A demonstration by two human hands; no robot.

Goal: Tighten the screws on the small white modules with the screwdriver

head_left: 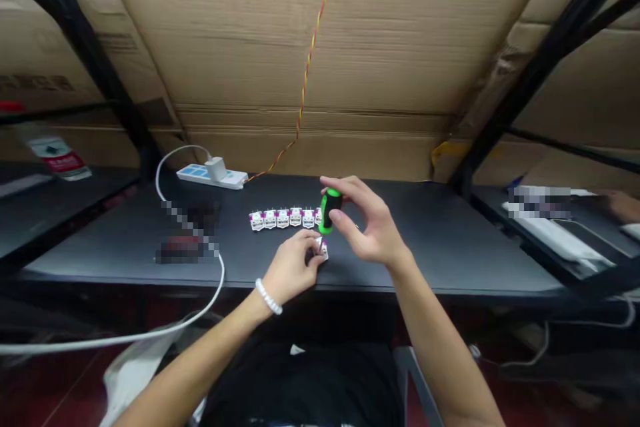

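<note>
My right hand [367,223] grips a screwdriver [329,210] with a green and black handle, held upright with its tip pointing down. Below the tip, my left hand [293,267] pinches a small white part [323,251] against the dark table [450,240]. A white bead bracelet circles my left wrist. Just behind my hands, several similar small white parts with purple bits [283,218] stand in a row on the table.
A white power strip [213,175] with a plugged charger lies at the back left, its white cable [215,267] looping off the front edge. A red-yellow twisted wire [310,60] hangs down the cardboard wall. Another person's hand [623,205] rests at the far right.
</note>
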